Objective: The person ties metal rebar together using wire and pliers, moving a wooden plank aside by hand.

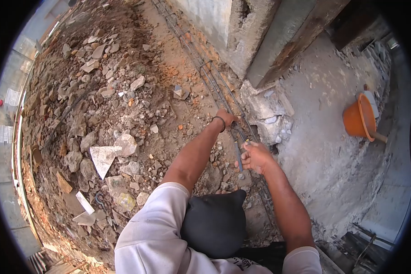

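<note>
Rebar cage (205,65): my left hand (227,118) is gripping it; my right hand (258,157) is obscuring its hold. Loose rubble (164,137) alongside is risking slippage.

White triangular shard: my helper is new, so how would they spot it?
Find the rubble heap left of the left arm. On it, a white shard lies beside a chunky stone. Its triangular outline separates it from the narrow white strip nearby.

Ground (162,98), as I viewed it: bare earth left, grey concrete right. Directly on it I logged: rubble (116,84), heaped; white triangular shard (103,159), one; rebar cage (205,66), lengthwise along the earth; orange bucket (357,118), one, on the concrete.
</note>
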Demonstrator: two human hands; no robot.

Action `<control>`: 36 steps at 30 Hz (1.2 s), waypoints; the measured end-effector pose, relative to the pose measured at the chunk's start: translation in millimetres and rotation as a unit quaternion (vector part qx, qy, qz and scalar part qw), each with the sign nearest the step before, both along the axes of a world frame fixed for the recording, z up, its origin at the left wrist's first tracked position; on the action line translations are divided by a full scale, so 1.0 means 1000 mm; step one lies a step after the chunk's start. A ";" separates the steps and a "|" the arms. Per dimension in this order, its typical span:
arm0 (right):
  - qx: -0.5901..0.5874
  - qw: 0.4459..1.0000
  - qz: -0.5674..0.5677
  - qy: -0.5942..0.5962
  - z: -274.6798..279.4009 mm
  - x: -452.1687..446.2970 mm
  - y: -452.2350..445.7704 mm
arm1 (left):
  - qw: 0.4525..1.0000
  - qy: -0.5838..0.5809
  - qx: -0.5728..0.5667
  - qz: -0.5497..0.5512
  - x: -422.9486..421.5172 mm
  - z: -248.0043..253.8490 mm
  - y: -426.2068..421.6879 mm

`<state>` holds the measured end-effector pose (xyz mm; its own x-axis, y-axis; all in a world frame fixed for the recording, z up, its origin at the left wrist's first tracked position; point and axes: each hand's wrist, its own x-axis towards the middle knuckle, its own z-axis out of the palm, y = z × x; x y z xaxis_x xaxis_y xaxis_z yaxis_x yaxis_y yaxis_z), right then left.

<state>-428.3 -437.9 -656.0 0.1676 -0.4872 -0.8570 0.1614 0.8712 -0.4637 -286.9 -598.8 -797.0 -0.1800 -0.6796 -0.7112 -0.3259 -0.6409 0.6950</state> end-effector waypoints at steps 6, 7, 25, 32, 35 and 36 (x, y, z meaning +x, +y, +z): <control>0.020 0.991 -0.104 -0.078 -0.044 0.016 0.039 | 1.000 -0.006 -0.004 -0.004 0.001 0.006 0.001; 0.010 0.985 -0.131 -0.110 -0.045 0.026 0.044 | 0.999 -0.018 -0.009 -0.029 0.002 0.004 -0.001; 0.007 0.803 -0.394 -0.446 -0.050 0.092 0.042 | 0.997 0.049 0.032 0.046 0.011 0.008 0.053; -0.015 0.822 -0.400 -0.406 -0.049 0.101 0.045 | 0.856 0.385 0.345 0.023 0.024 0.039 0.088; 0.016 0.891 -0.313 -0.329 -0.023 0.081 0.067 | 0.901 0.269 0.340 0.027 0.020 0.051 0.080; 0.051 0.934 -0.237 -0.262 -0.011 0.074 0.080 | 0.901 0.265 0.344 -0.006 0.022 0.046 0.073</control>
